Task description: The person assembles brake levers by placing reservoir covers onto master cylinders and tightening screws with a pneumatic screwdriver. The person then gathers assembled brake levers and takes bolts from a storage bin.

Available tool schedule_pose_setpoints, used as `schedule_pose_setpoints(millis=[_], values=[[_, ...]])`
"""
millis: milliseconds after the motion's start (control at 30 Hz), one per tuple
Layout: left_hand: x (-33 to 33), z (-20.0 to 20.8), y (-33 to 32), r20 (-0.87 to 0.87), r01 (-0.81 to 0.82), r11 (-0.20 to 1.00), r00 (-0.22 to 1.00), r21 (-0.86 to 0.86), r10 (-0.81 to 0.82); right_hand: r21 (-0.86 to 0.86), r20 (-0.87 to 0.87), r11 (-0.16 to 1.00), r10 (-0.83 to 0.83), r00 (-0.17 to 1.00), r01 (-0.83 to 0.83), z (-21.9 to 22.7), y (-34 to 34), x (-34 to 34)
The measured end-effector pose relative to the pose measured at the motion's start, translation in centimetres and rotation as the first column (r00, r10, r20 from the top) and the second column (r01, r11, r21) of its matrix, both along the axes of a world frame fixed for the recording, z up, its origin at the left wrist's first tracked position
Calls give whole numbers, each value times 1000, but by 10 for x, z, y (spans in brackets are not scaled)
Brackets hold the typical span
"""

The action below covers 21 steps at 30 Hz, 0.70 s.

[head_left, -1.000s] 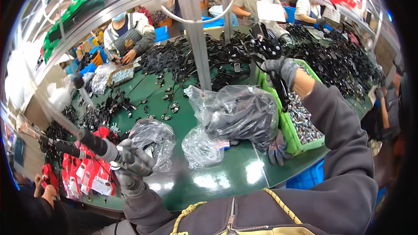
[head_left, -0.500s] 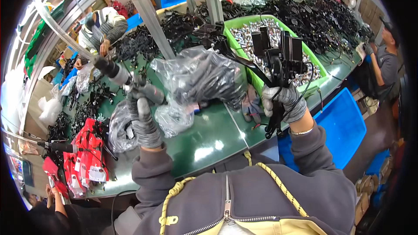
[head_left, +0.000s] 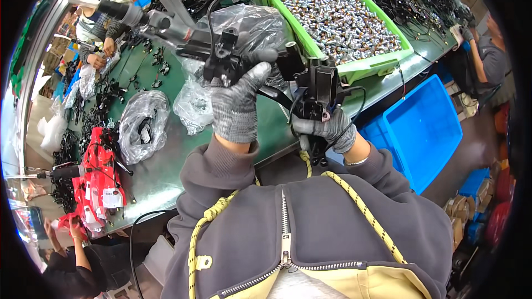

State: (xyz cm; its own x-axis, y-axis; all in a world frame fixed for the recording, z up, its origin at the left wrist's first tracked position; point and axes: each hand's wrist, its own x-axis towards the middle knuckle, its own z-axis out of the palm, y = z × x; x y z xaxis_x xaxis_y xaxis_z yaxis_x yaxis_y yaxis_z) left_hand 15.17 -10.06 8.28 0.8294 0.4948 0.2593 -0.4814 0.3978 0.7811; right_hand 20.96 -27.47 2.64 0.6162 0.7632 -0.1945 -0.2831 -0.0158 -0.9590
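My left hand (head_left: 237, 108), in a grey knit glove, is closed round a black brake lever assembly (head_left: 224, 58) with a thin cable looping above it. To its right, my gloved right hand (head_left: 331, 131) grips a cluster of black brake lever assemblies (head_left: 318, 86) with dangling cables. A curved black lever (head_left: 274, 95) spans the space between the hands. Just beyond my left hand, a black-and-silver hose-fed power tool (head_left: 158, 25) slants down from the upper left; its near end is hidden behind the held part.
A green bin (head_left: 374, 66) of small metal parts stands beyond my right hand. A blue tub (head_left: 424, 133) sits to the right. On the green table (head_left: 166, 171) lie a bagged black coil (head_left: 145, 130), red-wrapped packs (head_left: 100, 188) and plastic bags (head_left: 249, 19). Other people work around it.
My left hand has let go of the power tool and moved right to grasp a black brake lever assembly. My right hand has come inward and nearer with its cluster. The view has shifted.
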Motion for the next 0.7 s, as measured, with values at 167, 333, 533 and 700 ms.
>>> schedule_pose_setpoints(millis=[167, 333, 533, 700], values=[[-35, 12, 20, -151, -36, 964, 985, 265, 78, 342, 66, 933, -141, 988, 111, -20, -17, 17], [-35, -24, 29, -249, 38, 987, 969, 159, 3, 179, 252, 978, -151, 956, 107, -3, 15, 10], [3, -159, 74, -211, -36, 998, 977, -45, 26, 367, 553, 918, -346, 758, 152, -25, 100, -3], [-20, -142, 90, 57, 74, 819, 990, 568, -129, 234, 808, 972, -189, 558, -10, -9, 110, -5]])
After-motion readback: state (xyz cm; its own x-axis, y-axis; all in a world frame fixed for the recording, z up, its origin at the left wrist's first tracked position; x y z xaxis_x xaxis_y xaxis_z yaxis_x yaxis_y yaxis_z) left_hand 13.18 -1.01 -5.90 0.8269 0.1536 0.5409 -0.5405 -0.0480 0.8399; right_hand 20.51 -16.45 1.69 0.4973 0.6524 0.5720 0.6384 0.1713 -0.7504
